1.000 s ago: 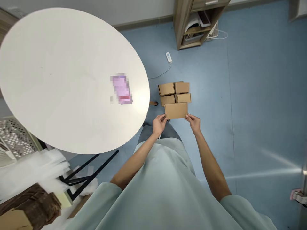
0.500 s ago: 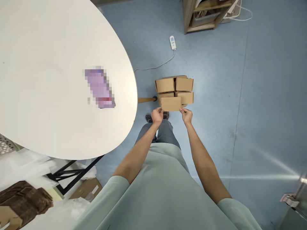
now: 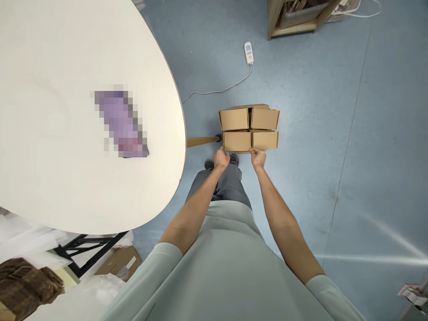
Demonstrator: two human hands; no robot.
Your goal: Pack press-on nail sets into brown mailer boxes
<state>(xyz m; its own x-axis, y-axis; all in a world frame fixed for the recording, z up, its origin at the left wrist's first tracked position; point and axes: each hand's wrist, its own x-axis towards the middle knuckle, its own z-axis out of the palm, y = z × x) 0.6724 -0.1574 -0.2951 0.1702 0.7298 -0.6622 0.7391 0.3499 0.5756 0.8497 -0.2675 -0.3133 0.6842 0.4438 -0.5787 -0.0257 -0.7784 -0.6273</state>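
Small brown cardboard boxes are stacked in a block on the floor before my feet, with several showing on top in two rows. The near-left cardboard box (image 3: 236, 141) lies level with its neighbours, its near edge towards me. At its near-left corner my left hand (image 3: 221, 158) is closed, fingers pinched on the edge. My right hand (image 3: 258, 158) pinches the near-right corner, close to the near-right box (image 3: 265, 140). Behind lie the far-left box (image 3: 233, 119) and the far-right box (image 3: 265, 119). The fingertips under the edge are partly hidden.
A white round-edged table (image 3: 100, 191) stands at the left, with a blurred purple object (image 3: 118, 122) on it. Its wooden leg (image 3: 202, 141) reaches near the stack. A white corded device (image 3: 248, 52) lies on the floor beyond, below a wooden shelf (image 3: 294, 30).
The held box has moved forward and down from in front of the stack into the near-left place, beside the near-right box. Both hands went with it. The view has shifted slightly.
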